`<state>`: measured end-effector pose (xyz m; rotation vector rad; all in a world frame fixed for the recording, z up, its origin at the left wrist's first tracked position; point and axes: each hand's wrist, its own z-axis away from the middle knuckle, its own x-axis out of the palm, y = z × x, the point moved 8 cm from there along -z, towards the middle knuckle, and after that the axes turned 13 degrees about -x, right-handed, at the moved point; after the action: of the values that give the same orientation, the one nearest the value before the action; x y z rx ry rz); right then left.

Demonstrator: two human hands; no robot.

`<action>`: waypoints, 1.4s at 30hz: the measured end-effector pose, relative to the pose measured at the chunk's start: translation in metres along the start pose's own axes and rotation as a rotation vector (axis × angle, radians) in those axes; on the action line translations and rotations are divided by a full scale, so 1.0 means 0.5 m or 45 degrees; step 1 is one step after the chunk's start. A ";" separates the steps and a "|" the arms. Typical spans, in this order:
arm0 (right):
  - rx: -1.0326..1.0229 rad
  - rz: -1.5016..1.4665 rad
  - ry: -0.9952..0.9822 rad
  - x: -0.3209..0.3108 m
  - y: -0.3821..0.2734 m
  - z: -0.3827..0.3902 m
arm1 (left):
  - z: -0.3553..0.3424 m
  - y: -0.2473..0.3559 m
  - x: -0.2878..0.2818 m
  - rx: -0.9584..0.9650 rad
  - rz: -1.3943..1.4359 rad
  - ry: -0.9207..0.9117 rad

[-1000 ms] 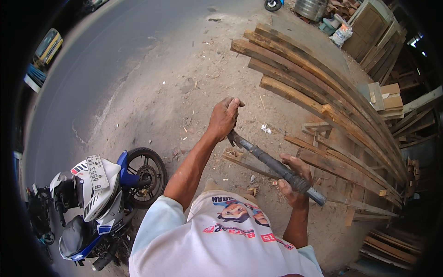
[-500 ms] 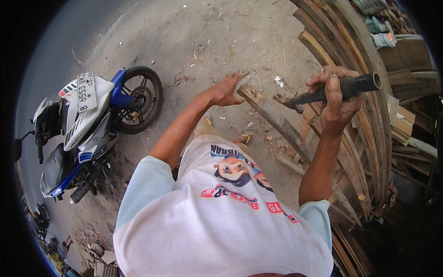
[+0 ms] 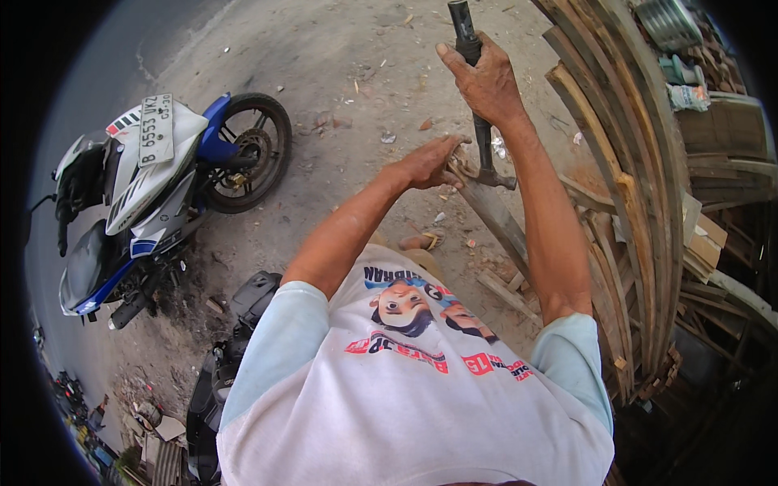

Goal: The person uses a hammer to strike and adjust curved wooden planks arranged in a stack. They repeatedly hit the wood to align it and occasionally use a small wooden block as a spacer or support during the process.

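Observation:
My right hand [image 3: 489, 81] is wrapped round the dark, pipe-like handle of a claw hammer [image 3: 484, 146]. The handle's end points away from me, and the metal head hangs at the near end, beside the upper end of a wooden plank [image 3: 496, 212]. Whether head and wood touch, I cannot tell. At that same plank end is my left hand [image 3: 431, 164], thumb on one side and fingers on the other, gripping it. The plank slants down to the right, and my right forearm hides part of what lies beyond it.
A white and blue motorcycle [image 3: 162, 190] stands on the left, and a second dark motorcycle [image 3: 212, 389] is close by my left side. Long boards [image 3: 648, 178] are stacked on the right. A metal can [image 3: 668, 24] lies behind them. A sandalled foot [image 3: 421, 241] shows below.
My right hand has swung up and left with the hammer, its head now down by the plank's end. My left hand has shifted right and closed on the plank.

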<state>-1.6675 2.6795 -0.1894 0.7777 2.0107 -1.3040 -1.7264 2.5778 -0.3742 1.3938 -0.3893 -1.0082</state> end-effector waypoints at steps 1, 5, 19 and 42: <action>-0.023 -0.016 -0.018 0.013 -0.004 -0.014 | -0.001 -0.001 0.001 -0.014 -0.005 0.007; -0.064 -0.019 -0.135 0.044 -0.020 -0.047 | -0.027 -0.015 0.014 -0.084 -0.044 -0.072; -0.506 -0.363 0.480 -0.192 -0.187 0.273 | -0.109 0.010 0.016 -0.145 0.031 -0.209; 1.073 -0.165 0.626 -0.441 0.143 0.977 | -0.357 0.296 0.206 -0.108 -0.362 -0.528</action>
<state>-1.3873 2.2186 -0.2236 1.4753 1.8310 -2.2575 -1.4822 2.5904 -0.3056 1.1796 -0.4532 -1.5398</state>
